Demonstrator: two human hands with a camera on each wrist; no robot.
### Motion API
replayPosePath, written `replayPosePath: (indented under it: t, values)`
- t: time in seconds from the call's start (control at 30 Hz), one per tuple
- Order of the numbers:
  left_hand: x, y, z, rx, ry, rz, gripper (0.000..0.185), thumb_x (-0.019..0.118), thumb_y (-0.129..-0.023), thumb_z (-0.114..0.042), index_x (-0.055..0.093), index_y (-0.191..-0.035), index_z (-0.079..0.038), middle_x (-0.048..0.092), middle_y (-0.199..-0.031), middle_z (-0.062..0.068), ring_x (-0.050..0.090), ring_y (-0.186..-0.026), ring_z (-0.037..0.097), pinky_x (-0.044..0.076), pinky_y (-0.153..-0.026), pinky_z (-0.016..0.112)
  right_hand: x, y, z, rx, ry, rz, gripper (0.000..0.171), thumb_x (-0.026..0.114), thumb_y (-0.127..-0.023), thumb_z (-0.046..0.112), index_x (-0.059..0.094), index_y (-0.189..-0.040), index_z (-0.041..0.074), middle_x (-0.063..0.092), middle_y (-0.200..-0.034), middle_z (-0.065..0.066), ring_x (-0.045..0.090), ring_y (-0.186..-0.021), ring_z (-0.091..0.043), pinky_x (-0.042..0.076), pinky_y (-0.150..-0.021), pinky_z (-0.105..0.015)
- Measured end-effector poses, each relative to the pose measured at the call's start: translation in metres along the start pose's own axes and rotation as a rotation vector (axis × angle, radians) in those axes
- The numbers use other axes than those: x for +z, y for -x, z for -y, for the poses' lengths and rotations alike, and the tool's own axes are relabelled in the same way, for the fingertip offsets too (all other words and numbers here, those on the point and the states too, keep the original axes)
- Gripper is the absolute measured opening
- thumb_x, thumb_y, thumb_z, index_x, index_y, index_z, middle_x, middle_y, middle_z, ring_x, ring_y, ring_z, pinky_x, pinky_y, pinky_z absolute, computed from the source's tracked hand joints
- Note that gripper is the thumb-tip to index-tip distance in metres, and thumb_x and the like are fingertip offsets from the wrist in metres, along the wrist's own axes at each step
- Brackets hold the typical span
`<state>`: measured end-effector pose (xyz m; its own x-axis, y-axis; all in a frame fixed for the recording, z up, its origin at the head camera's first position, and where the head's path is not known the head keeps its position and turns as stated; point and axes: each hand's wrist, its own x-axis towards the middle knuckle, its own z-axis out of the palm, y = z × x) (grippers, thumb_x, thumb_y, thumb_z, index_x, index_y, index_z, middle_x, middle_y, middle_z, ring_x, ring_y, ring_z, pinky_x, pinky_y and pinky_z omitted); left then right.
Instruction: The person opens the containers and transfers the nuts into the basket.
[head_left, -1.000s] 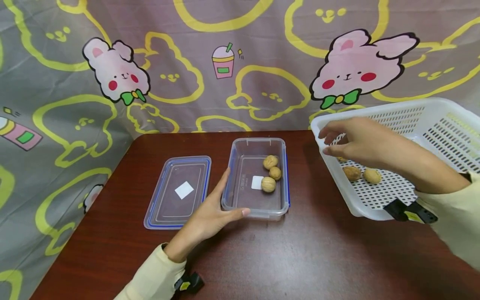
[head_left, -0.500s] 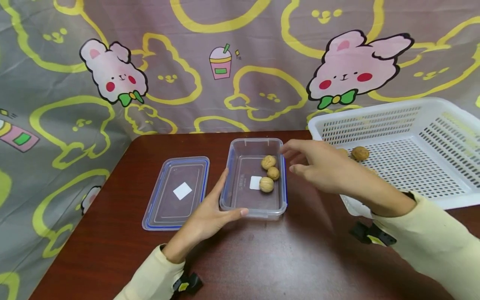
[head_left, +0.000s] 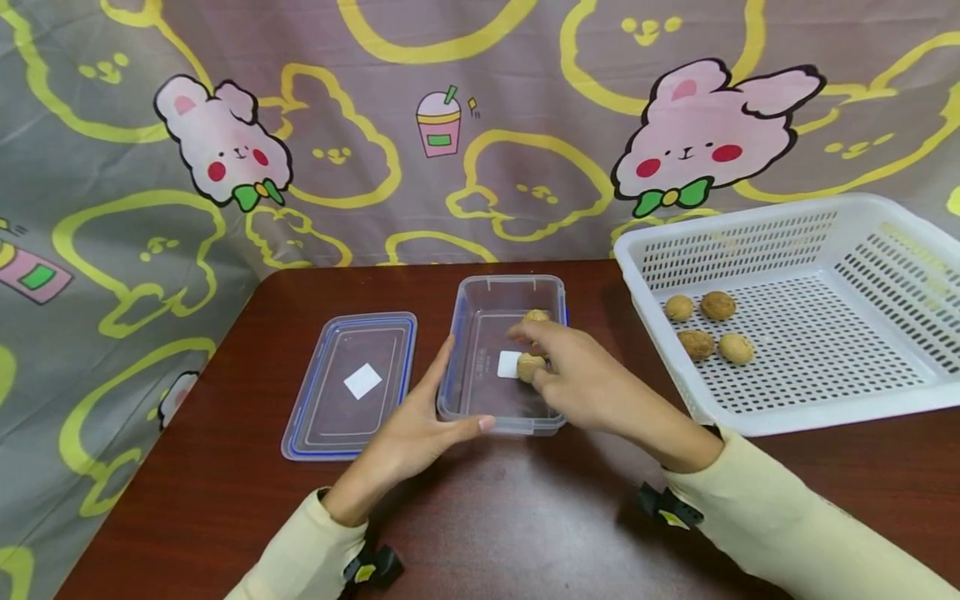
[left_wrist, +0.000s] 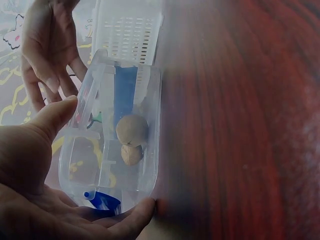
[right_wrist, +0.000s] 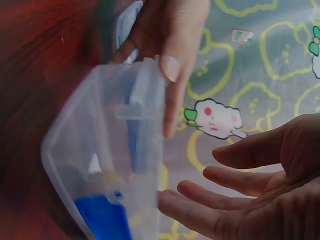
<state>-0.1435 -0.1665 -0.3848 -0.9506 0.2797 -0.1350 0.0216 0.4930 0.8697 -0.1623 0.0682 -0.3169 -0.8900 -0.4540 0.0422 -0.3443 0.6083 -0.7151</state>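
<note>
Pale yellow long sleeves (head_left: 787,517); black wrist clips (head_left: 663,507) with yellow mark.

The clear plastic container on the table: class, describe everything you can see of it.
The clear plastic container is a shallow rectangular tub of see-through plastic with a blue seal round its rim and a white square sticker on its floor. It sits upright and lidless on the dark red table, just right of its separate lid. Walnuts lie inside, toward the far right. The left hand braces its near left corner; the right hand reaches in over the nuts.
</note>
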Motion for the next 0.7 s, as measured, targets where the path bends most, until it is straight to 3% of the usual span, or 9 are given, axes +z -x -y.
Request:
replayPosePath:
  t: [0.1, 0.33, 0.47, 0.7]
  values:
    - [0.000, 0.000, 0.001, 0.007, 0.001, -0.002, 0.115, 0.086, -0.088, -0.032, 0.005, -0.171, -0.026, 0.013, -0.177, 0.003, 0.026, -0.158, 0.031, 0.023, -0.128, 0.059, 0.011, -0.008, -0.002, -0.004, 0.015, -0.005, 0.044, 0.056, -0.097, 0.001, 0.062, -0.140, 0.001, 0.066, -0.139, -0.016, 0.062, -0.128, -0.033, 0.048, -0.110, -0.054]
    - [-0.001, 0.000, 0.002, 0.014, -0.005, -0.008, 0.115, 0.086, -0.088, -0.032, 0.006, -0.171, -0.026, 0.016, -0.176, 0.004, 0.031, -0.156, 0.031, 0.025, -0.127, 0.058, 0.024, -0.023, -0.003, -0.001, 0.067, 0.010, 0.052, 0.054, -0.092, -0.006, 0.057, -0.143, -0.004, 0.065, -0.137, -0.019, 0.059, -0.115, -0.031, 0.049, -0.106, -0.049]
    - [-0.001, 0.000, 0.002, 0.013, -0.012, -0.008, 0.115, 0.086, -0.088, -0.033, 0.006, -0.171, -0.027, 0.016, -0.176, 0.004, 0.031, -0.156, 0.031, 0.026, -0.127, 0.058, 0.028, -0.028, -0.005, 0.020, 0.087, 0.035, 0.052, 0.055, -0.093, -0.006, 0.056, -0.144, -0.005, 0.062, -0.145, -0.020, 0.057, -0.117, -0.031, 0.047, -0.111, -0.051]
    - [-0.001, 0.000, 0.001, 0.001, -0.017, -0.008, 0.115, 0.085, -0.088, -0.034, 0.006, -0.170, -0.027, 0.015, -0.176, 0.003, 0.027, -0.158, 0.031, 0.024, -0.128, 0.058, 0.033, -0.036, -0.010, 0.010, 0.106, 0.027, 0.051, 0.054, -0.090, -0.009, 0.058, -0.141, -0.007, 0.065, -0.140, -0.021, 0.060, -0.121, -0.031, 0.049, -0.109, -0.051]
